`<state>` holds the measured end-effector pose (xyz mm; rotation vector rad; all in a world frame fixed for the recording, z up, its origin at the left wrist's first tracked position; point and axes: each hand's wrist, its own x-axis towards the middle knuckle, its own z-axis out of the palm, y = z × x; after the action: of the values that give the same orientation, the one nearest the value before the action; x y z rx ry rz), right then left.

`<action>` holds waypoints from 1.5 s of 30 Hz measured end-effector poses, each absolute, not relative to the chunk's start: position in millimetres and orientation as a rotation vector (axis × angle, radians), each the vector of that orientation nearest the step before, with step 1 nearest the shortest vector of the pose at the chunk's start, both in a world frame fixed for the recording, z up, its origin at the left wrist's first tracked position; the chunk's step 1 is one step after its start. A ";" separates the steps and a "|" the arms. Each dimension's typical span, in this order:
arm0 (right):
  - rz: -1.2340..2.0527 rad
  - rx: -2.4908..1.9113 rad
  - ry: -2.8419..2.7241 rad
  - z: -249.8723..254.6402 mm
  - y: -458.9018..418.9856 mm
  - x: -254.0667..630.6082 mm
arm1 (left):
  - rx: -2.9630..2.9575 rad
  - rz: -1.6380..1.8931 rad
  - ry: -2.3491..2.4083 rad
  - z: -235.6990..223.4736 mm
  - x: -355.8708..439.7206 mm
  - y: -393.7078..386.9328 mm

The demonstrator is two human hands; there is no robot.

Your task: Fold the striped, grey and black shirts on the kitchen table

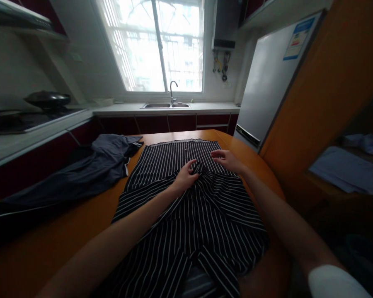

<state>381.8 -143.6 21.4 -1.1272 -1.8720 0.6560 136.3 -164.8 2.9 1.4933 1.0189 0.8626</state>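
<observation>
Shirt: black with thin white stripes (202, 215), spread on the orange-brown table (90, 221), collar (219, 267) toward the person, straight hem toward the window (183, 49); both sleeves lie across its body, converging near the middle.
Left hand: at the shirt's middle (185, 177), thumb and forefinger parted about a bunched bit of striped cloth (199, 168); from where I stand, cannot tell whether they pinch it.
Right hand: over the shirt's right half (227, 160), fingers loosely bent and apart, nothing gripped; contact with the cloth unclear.
Right arm: white sleeve (334, 281) ends near the elbow, forearm bare.
Second garment: grey-blue with white edging (95, 174), rumpled, on the table left of the shirt, just beside it.
Counter: white (127, 109), below the window, with a steel sink (157, 106) and a curved faucet (173, 92).
Stove side: dark pan (48, 99), far left.
Fridge: silver-grey (265, 78), right, beyond the table, a blue-and-white label on its door.
</observation>
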 end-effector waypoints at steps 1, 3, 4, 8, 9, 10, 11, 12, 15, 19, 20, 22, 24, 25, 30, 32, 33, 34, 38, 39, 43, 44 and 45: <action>0.650 -1.179 -1.822 15.2 -144.3 394.1 | 1.508 0.860 0.996 0.1 132.0 -163.5; 0.652 -1.300 -1.754 2.5 -148.2 417.6 | 1.555 0.846 0.958 -5.4 122.0 -161.3; 0.662 -1.355 -1.739 -3.5 -151.1 427.3 | 1.596 0.834 0.955 -7.6 117.1 -160.3; 0.736 -1.448 -1.784 -19.7 -164.2 448.4 | 1.834 0.832 1.052 -8.1 100.4 -156.5; 0.755 -1.453 -1.803 -21.6 -166.7 450.3 | 1.879 0.841 1.061 -6.5 96.9 -155.9; 0.768 -1.457 -1.820 -23.1 -168.5 451.5 | 1.912 0.850 1.061 -4.9 93.7 -155.4; 0.778 -1.463 -1.835 -24.1 -169.8 452.3 | 1.940 0.854 1.056 -3.6 90.8 -155.1; 0.788 -1.471 -1.850 -25.1 -170.6 453.0 | 1.964 0.844 1.054 -2.9 88.1 -154.8; 0.826 -1.498 -1.892 -27.6 -171.6 455.2 | 2.001 0.800 1.102 -6.2 82.4 -154.2; 0.858 -1.521 -1.917 -28.4 -173.5 458.3 | 2.016 0.806 1.153 -17.0 79.1 -152.5; 0.870 -1.516 -1.927 -28.0 -174.0 458.9 | 2.028 0.821 1.149 -19.1 78.8 -152.2; 0.888 -1.513 -1.964 -27.1 -175.0 459.8 | 2.072 0.872 1.137 -21.8 78.7 -152.1; 0.865 -1.551 -2.006 -26.6 -175.4 460.5 | 2.130 0.924 1.126 -23.4 79.4 -152.8; 0.839 -1.582 -2.019 -26.6 -175.4 460.7 | 2.155 0.941 1.123 -24.1 79.9 -153.4; 0.726 -1.679 -2.030 -25.7 -175.6 460.5 | 2.198 0.954 1.188 -29.6 80.7 -154.6; 0.690 -1.694 -2.044 -24.6 -176.2 459.7 | 2.187 0.926 1.226 -31.5 79.5 -153.5; 0.675 -1.696 -2.051 -24.2 -176.7 459.4 | 2.177 0.901 1.225 -32.2 78.8 -152.7; 0.663 -1.694 -2.058 -24.1 -177.1 459.2 | 2.162 0.878 1.213 -32.7 78.0 -151.7; 0.651 -1.662 -2.070 -28.7 -177.1 461.6 | 2.123 0.856 1.146 -34.6 75.2 -147.5; 0.651 -1.655 -2.071 -30.8 -176.3 462.8 | 2.114 0.851 1.152 -35.2 74.7 -146.5; 0.655 -1.637 -2.075 -38.5 -171.8 467.3 | 2.109 0.888 1.309 -34.0 74.1 -145.0; 0.661 -1.637 -2.072 -39.6 -170.9 468.1 | 2.149 0.963 1.342 -32.2 74.4 -146.0; 0.666 -1.641 -2.068 -40.5 -170.1 468.6 | 2.212 1.054 1.340 -30.0 75.1 -147.7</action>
<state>468.6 -170.1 -40.5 -1.6411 -2.0676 0.6660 75.1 -147.7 -30.0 2.2124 1.3399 1.0540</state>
